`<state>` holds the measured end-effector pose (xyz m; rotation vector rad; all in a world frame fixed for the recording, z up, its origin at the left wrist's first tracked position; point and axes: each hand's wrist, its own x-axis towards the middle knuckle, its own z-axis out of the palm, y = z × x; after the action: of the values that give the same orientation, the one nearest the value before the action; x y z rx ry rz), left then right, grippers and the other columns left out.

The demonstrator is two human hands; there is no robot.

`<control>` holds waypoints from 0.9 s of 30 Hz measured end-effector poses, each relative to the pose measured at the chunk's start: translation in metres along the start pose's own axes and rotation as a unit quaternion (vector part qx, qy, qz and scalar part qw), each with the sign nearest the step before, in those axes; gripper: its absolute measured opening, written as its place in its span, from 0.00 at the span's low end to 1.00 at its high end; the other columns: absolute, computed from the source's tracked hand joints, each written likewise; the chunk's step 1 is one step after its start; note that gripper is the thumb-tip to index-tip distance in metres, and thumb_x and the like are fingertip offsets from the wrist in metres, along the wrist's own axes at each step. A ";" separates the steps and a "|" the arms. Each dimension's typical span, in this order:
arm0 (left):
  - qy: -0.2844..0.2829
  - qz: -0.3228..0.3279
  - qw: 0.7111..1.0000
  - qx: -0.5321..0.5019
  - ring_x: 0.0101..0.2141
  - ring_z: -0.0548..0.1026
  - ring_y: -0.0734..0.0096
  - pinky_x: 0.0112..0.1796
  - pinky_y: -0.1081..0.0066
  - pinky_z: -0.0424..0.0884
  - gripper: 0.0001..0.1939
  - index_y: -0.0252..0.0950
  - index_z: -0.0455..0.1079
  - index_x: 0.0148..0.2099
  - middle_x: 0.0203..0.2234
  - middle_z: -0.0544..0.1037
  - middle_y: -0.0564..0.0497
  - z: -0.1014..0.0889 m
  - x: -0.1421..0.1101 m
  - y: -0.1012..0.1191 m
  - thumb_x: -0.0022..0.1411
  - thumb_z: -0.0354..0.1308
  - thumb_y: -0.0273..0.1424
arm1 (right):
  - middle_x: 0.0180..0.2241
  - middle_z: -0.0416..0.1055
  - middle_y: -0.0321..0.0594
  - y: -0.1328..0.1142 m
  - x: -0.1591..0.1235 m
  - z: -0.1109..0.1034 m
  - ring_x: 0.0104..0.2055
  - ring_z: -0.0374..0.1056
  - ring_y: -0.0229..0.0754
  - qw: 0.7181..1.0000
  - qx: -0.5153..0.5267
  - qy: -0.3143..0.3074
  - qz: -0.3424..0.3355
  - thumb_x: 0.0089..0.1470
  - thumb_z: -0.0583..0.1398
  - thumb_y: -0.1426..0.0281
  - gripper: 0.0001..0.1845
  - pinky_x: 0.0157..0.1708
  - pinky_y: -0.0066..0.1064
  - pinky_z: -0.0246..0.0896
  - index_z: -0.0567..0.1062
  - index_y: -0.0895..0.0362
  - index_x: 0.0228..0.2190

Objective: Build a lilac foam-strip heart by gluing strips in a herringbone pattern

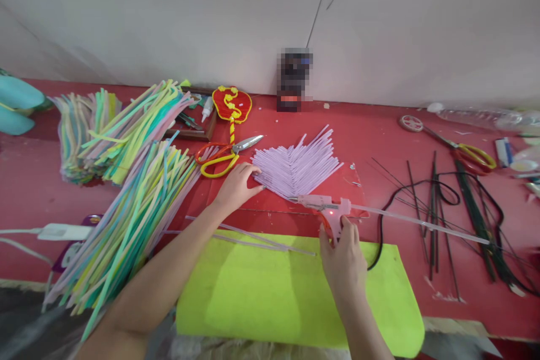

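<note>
My right hand (pixel 345 253) is wrapped round the handle of a pink glue gun (pixel 320 202), its small light glowing. The gun's metal nozzle meets the lower tip of a layer of lilac pipe cleaners (pixel 295 166), laid slanting from a middle line like a leaf on a red sheet. From the gun's back end sticks a long clear glue stick (pixel 422 225). At the left edge of the lilac layer, my left hand (pixel 241 184) holds the pipe cleaners between thumb and fingers. Red-and-yellow-handled scissors (pixel 225 157) lie just beyond that hand.
Bundles of coloured pipe cleaners (pixel 135 219) spread over the left side. A yellow-green cloth (pixel 270 292) lies in front, with loose lilac stems on it. Dark wires (pixel 434 219), a black cord and second scissors (pixel 472 157) are at right. A red ornament (pixel 242 104) lies at the back.
</note>
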<state>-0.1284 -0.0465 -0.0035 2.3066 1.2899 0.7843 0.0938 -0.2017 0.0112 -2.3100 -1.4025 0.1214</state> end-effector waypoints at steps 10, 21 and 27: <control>0.001 -0.001 1.000 -0.003 0.43 0.71 0.63 0.46 0.60 0.69 0.17 0.38 0.64 0.43 0.39 0.72 0.50 0.001 -0.001 -0.001 0.52 0.64 0.26 | 0.39 0.70 0.47 0.000 0.000 -0.004 0.28 0.66 0.42 1.000 -0.013 0.006 0.005 0.56 0.48 0.56 0.24 0.19 0.29 0.48 0.65 0.57 0.47; 0.001 -0.003 1.000 -0.006 0.43 0.71 0.63 0.46 0.60 0.69 0.16 0.38 0.64 0.43 0.39 0.72 0.49 0.000 0.001 0.001 0.53 0.64 0.26 | 0.38 0.69 0.47 0.005 0.002 -0.005 0.25 0.63 0.40 0.999 0.017 -0.007 0.035 0.54 0.49 0.54 0.25 0.20 0.30 0.50 0.66 0.57 0.46; -0.003 -0.008 1.000 -0.008 0.44 0.71 0.62 0.47 0.59 0.68 0.16 0.39 0.65 0.43 0.39 0.72 0.49 -0.001 0.000 0.001 0.53 0.64 0.27 | 0.35 0.70 0.47 0.014 0.018 -0.005 0.28 0.64 0.43 0.989 0.112 -0.013 0.099 0.43 0.57 0.49 0.33 0.27 0.33 0.58 0.68 0.61 0.44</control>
<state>-0.1284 -0.0468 -0.0026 2.2813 1.2940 0.7793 0.1159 -0.1933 0.0127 -2.2591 -1.1067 0.3507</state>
